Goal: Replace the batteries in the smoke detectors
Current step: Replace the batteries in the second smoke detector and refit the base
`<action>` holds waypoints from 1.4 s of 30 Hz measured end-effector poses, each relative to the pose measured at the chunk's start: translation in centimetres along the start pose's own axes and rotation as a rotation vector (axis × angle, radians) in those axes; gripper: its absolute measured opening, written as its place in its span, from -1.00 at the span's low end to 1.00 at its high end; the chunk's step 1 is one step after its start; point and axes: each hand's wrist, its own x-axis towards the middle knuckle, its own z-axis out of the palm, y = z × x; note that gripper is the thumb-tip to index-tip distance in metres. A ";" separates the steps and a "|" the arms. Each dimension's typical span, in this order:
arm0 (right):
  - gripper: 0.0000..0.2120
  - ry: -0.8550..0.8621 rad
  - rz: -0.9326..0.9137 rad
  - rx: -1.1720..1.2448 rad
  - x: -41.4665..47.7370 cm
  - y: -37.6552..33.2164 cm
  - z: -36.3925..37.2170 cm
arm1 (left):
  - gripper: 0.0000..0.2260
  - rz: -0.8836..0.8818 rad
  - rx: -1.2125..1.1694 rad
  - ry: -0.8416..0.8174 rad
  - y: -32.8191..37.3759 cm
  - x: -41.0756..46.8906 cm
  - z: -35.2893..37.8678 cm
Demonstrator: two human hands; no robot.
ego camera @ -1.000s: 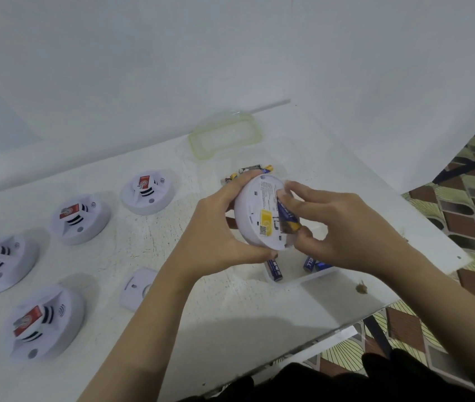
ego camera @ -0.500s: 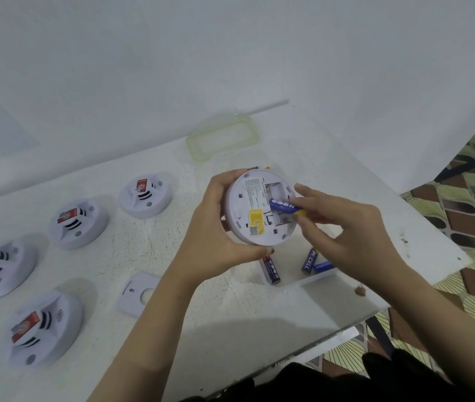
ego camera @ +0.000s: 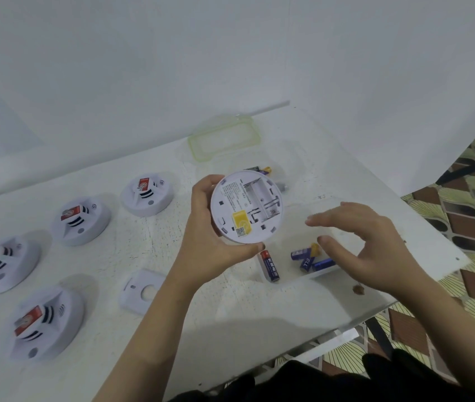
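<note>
Smoke detector (ego camera: pixel 246 207) held above the counter (ego camera: pixel 230 309), underside tilted up toward the camera so the empty battery bay (ego camera: pixel 260 201) shows. Left hand (ego camera: pixel 210 242) has its grip closed round the detector's left rim and lower edge. Right hand (ego camera: pixel 366 245), to the detector's right, is open and holds nothing, fingers spread over loose AA batteries (ego camera: pixel 305 258) in a clear container (ego camera: pixel 326 271) just below the detector, probably reaching for a cell. Backplate (ego camera: pixel 142 291) lies off, lower left of the detector; four more detectors (ego camera: pixel 81 220) farther left.
</note>
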 end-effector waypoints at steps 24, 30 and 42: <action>-0.83 0.117 0.090 0.235 6.2 -0.3 1.3 | -0.20 0.009 -0.061 0.365 -1.9 0.9 -3.6; -0.81 -0.300 0.124 -0.142 13.9 2.2 2.7 | -0.18 0.009 -0.080 0.371 -2.3 3.7 -3.5; -0.83 -0.573 0.118 -0.484 19.1 2.6 4.9 | -0.19 -0.007 -0.056 0.258 -3.8 6.2 -2.5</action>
